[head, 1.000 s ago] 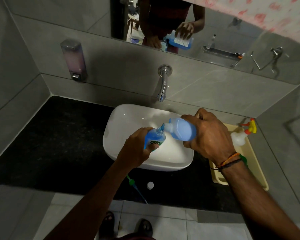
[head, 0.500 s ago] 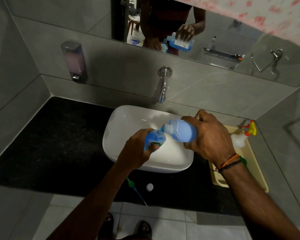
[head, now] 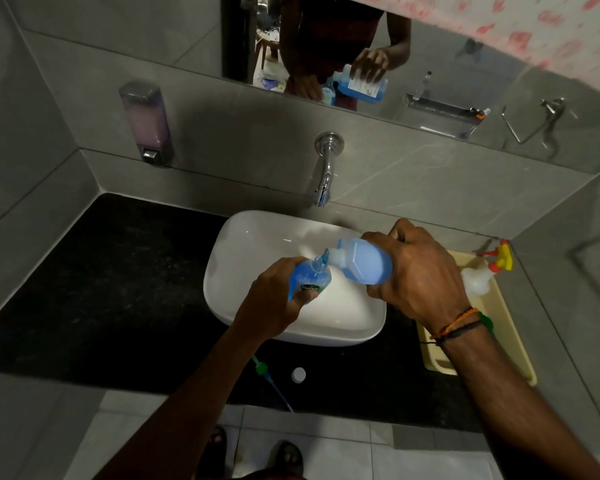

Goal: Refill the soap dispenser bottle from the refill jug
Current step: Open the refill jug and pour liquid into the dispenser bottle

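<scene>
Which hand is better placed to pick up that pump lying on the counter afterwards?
Probably the left hand: the pump lies just below it, and its soap bottle is the smaller load.

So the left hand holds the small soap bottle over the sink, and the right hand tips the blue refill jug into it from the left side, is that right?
Not quite: in the head view the refill jug tips in from the right. The rest holds: left hand, soap bottle, sink, right hand.

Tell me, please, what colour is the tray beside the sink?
The rectangular plastic tray is pale yellow, seen in the head view.
</scene>
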{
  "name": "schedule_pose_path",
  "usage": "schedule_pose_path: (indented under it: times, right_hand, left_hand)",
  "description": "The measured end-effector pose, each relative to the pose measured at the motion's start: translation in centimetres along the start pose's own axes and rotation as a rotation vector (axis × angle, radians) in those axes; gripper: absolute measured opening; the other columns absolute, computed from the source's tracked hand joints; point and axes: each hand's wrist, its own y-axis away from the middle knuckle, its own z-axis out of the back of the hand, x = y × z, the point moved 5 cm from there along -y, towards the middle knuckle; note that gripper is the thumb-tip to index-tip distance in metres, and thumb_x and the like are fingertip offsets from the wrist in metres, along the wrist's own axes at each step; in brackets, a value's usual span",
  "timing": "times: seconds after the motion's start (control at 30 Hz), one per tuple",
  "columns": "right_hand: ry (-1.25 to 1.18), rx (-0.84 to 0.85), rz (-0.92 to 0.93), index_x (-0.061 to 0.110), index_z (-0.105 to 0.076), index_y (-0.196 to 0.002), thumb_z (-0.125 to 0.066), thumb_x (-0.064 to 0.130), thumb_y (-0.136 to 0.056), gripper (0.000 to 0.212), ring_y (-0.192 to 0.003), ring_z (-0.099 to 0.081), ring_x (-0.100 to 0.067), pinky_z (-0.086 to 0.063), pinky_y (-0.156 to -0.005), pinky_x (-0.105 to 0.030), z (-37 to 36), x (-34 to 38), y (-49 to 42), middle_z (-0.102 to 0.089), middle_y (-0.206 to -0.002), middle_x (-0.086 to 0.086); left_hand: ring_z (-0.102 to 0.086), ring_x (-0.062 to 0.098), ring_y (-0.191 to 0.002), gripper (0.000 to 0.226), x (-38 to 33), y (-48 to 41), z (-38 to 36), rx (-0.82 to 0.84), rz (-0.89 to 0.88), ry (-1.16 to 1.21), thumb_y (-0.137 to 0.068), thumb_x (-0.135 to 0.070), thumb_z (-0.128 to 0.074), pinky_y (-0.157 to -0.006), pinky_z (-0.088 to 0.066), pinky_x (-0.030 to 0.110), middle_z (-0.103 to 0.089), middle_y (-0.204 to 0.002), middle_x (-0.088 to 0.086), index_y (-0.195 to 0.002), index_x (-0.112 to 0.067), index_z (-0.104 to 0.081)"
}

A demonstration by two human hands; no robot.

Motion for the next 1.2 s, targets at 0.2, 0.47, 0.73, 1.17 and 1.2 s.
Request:
schedule_pose_path:
  times: [0.2, 0.47, 0.73, 1.17, 1.2]
  right_hand:
    - [-0.003, 0.008, 0.001, 0.035, -0.061, -0.129, -0.087, 0.045, -0.056, 0.078, -0.087, -0.055, -0.028, -0.048, -0.063, -0.033, -0.14, 0.01, -0.10, -0.048, -0.097, -0.001]
    - [-0.004, -0.008, 0.010, 0.034, -0.062, -0.128, -0.087, 0.044, -0.055, 0.077, -0.085, -0.055, -0.028, -0.047, -0.062, -0.034, 0.01, 0.07, -0.09, -0.048, -0.096, -0.002]
    - [-0.012, -0.001, 0.012, 0.034, -0.062, -0.129, -0.087, 0.045, -0.056, 0.078, -0.087, -0.055, -0.029, -0.050, -0.063, -0.036, 0.00, 0.13, -0.21, -0.050, -0.097, -0.002]
    - [-0.008, -0.009, 0.013, 0.034, -0.062, -0.127, -0.089, 0.042, -0.053, 0.079, -0.087, -0.056, -0.030, -0.050, -0.064, -0.037, -0.20, 0.21, -0.46, -0.050, -0.097, -0.002]
    - [-0.008, -0.009, 0.013, 0.034, -0.063, -0.127, -0.089, 0.043, -0.053, 0.079, -0.087, -0.056, -0.030, -0.050, -0.064, -0.037, -0.20, 0.20, -0.48, -0.050, -0.097, -0.002]
  left_hand:
    - [-0.061, 0.011, -0.108, 0.058, -0.20, 0.10, 0.13, 0.003, 0.003, 0.002, -0.086, -0.040, -0.073, -0.090, -0.042, 0.010, -0.064, -0.126, 0.001, -0.135, -0.015, -0.053]
    - [-0.062, 0.014, -0.109, 0.058, -0.19, 0.08, 0.05, 0.005, 0.000, 0.009, -0.086, -0.038, -0.073, -0.093, -0.050, 0.022, -0.064, -0.126, 0.003, -0.135, -0.014, -0.053]
    - [-0.062, 0.015, -0.110, 0.059, -0.33, -0.08, 0.23, 0.013, 0.004, 0.005, -0.087, -0.039, -0.073, -0.095, -0.053, 0.029, -0.064, -0.127, 0.004, -0.136, -0.012, -0.053]
    - [-0.062, 0.013, -0.109, 0.056, -0.35, -0.02, 0.38, 0.007, -0.014, -0.001, -0.087, -0.037, -0.073, -0.092, -0.044, 0.014, -0.065, -0.125, 0.004, -0.133, -0.012, -0.054]
    - [-0.062, 0.013, -0.109, 0.056, -0.34, -0.07, 0.37, 0.008, -0.013, 0.000, -0.087, -0.037, -0.073, -0.093, -0.045, 0.015, -0.065, -0.125, 0.004, -0.134, -0.012, -0.054]
